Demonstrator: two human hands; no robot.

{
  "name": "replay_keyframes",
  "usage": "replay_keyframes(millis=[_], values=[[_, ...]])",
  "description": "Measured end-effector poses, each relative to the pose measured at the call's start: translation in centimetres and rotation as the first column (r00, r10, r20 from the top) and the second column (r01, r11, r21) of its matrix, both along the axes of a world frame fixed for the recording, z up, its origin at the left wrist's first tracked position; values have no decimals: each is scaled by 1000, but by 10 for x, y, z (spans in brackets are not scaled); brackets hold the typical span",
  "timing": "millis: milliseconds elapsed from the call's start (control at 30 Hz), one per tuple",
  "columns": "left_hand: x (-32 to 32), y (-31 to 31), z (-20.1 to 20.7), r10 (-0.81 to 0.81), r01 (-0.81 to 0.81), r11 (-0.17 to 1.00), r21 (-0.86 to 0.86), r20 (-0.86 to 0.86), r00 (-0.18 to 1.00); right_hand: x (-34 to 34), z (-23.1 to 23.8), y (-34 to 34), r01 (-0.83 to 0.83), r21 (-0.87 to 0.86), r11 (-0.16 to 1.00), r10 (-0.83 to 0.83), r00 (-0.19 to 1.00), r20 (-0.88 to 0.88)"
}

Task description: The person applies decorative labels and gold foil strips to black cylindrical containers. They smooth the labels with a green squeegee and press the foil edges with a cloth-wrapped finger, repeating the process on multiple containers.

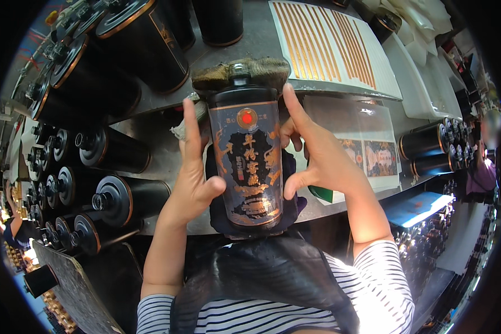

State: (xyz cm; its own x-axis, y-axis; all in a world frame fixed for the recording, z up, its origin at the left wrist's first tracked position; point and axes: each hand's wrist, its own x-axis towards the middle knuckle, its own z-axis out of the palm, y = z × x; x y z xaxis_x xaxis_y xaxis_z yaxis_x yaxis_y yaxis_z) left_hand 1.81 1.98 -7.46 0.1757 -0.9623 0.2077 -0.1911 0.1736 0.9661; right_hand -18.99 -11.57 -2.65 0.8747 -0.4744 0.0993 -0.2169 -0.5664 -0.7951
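Note:
A black bottle (249,167) with gold and orange decoration and a red dot lies on its back in front of me. Its clear-topped neck rests against a rolled, worn cloth pad (209,79), and dark cloth (290,214) pads it underneath. Along the bottle's left side is my left hand (192,172), open, index finger pointing away and thumb tip at the bottle's edge. On the other side my right hand (317,153) is open too, with index finger and thumb spread and the other fingers bent. Whether either hand presses on the bottle, I cannot tell.
Many black bottles (117,197) crowd the left, with larger ones (145,44) on the raised shelf. A white sheet of gold strips (325,42) lies at the back right. Nearer are printed label sheets (381,158), a white tray (412,83) and more bottles (423,142).

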Motion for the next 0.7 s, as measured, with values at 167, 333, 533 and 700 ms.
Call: replay_keyframes(millis=[167, 333, 533, 700], values=[[-5, 2, 6, 4, -5, 998, 61, 21, 1000, 0, -3, 4, -3, -3, 1000, 3, 999, -48], [-10, 4, 6, -21, 20, 999, 43, 26, 999, -11, -5, 7, 23, 29, 999, -21, 999, -45], [-4, 5, 5, -22, 22, 1000, 22, 5, 1000, 6, 2, 7, -14, 98, 995, 26, 993, -119], [-2, -1, 15, -39, 45, 999, -28, 178, 983, -6, -13, 17, 36, 88, 996, -40, 998, 47]])
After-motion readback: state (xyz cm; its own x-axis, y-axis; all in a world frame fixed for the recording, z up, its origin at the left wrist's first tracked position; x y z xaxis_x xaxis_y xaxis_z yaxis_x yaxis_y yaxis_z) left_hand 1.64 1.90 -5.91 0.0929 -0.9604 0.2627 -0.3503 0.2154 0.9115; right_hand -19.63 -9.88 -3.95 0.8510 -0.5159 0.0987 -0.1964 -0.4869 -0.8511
